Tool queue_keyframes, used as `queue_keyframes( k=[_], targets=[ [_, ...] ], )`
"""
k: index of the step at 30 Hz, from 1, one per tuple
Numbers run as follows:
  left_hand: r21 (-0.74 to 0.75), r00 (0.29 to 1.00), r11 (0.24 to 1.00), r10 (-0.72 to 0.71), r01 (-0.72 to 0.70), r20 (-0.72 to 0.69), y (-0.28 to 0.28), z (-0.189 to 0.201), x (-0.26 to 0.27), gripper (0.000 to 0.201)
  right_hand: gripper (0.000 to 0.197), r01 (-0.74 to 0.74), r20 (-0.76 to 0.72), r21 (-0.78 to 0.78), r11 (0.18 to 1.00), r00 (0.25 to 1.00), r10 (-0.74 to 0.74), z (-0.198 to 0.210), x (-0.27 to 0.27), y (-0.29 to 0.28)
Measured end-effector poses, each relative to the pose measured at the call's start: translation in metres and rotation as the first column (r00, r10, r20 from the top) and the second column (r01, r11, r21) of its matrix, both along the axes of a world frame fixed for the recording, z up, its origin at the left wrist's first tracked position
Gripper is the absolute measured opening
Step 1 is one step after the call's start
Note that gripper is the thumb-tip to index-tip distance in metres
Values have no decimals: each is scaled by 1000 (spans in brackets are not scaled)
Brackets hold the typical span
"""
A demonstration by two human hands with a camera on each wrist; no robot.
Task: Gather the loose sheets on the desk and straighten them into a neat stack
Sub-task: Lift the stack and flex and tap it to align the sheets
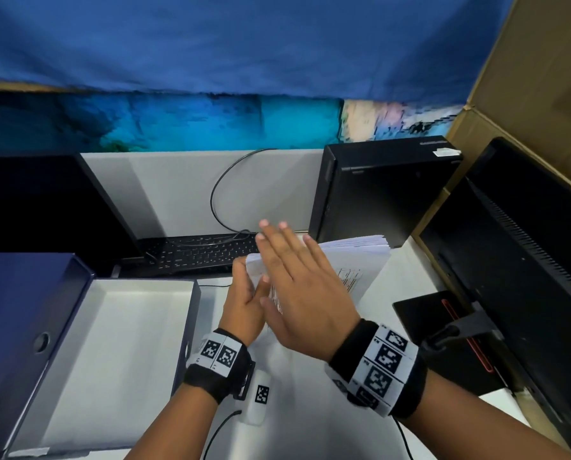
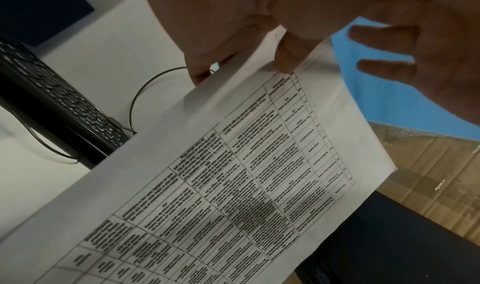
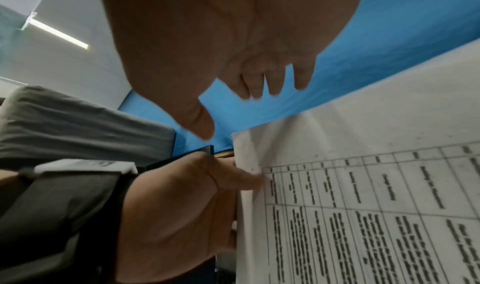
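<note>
1. The left hand (image 1: 244, 303) is pinching one side edge of the stack of sheets (image 1: 353, 257), thumb on the printed face and fingers behind, holding the stack raised above the desk (image 1: 297, 376).
2. The right hand (image 1: 299, 290) is hovering flat in front of the printed face, fingers straight and slightly spread, grasping nothing. The right wrist view shows a gap between its palm and the paper.
3. The stack is standing roughly on edge and leaning away from the person, between the two hands. Its far edge, beyond the right fingertips, is showing uneven layers, so the sheets are not yet flush.
4. The step in hand looks like the straightening: the sheets seem already gathered, and no loose sheets are showing elsewhere on the desk in these views.
5. An open box (image 1: 118, 330) is lying to the left of the left hand, a keyboard (image 1: 194, 254) beyond it, and a black computer case (image 1: 377, 194) beyond the right fingertips.
6. The next move probably calls for the right hand taking the free side edge, then both hands tapping the lower edge on the desk until the layers line up.
7. The one-sided pinch is the risk: inner sheets could be slipping or fanning out before the right hand steadies them.
</note>
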State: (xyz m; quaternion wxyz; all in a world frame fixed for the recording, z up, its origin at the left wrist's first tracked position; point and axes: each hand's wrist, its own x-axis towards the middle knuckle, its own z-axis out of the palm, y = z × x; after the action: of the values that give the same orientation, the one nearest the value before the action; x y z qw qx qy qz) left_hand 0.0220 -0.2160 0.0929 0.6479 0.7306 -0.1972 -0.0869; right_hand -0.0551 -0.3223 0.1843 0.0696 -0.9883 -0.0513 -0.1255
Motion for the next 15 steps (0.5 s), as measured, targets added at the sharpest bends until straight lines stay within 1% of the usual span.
queue_keyframes(
  k=[1, 2, 3, 5, 8, 10, 11, 13, 15],
  targets=[
    [17, 1000, 1000, -4, 4, -6, 0, 1, 0, 50, 71, -25, -18, -16, 1000, 1000, 25, -2, 0, 3],
    [16, 1000, 1000, -6, 7, -14, 0, 1, -1, 53, 72, -38, -33, -20, 999, 999, 38, -3, 0, 5],
    [5, 1000, 1000, -7, 7, -15, 0, 2, 0, 52, 72, -36, -37, -11, 999, 999, 36, -5, 0, 5],
    [-16, 1000, 1000, -10, 9, -23, 1, 6, -1, 40, 73, -17, -32, -2, 1000, 999, 17, -7, 0, 1],
    [-44, 997, 999, 9, -13, -82, 2, 7, -3, 27, 74, -6, -39, -65, 998, 999, 3, -8, -1, -7],
    [-30, 997, 999, 23, -25, -71, 3, 7, 0, 24, 74, 60, -28, -24, 998, 998, -60, -8, -4, -17],
    [-22, 997, 999, 27, -29, -70, 2, 6, 1, 23, 74, 91, -33, -23, 996, 995, -92, -8, -5, -22],
    [-15, 997, 1000, 23, -24, -76, 1, 6, 2, 26, 73, 115, -44, -76, 990, 992, -119, -8, -7, -31],
    [-13, 997, 1000, 7, -9, -81, 3, 5, 0, 34, 70, 163, -27, -56, 985, 986, -165, -7, -10, -43]
  ],
)
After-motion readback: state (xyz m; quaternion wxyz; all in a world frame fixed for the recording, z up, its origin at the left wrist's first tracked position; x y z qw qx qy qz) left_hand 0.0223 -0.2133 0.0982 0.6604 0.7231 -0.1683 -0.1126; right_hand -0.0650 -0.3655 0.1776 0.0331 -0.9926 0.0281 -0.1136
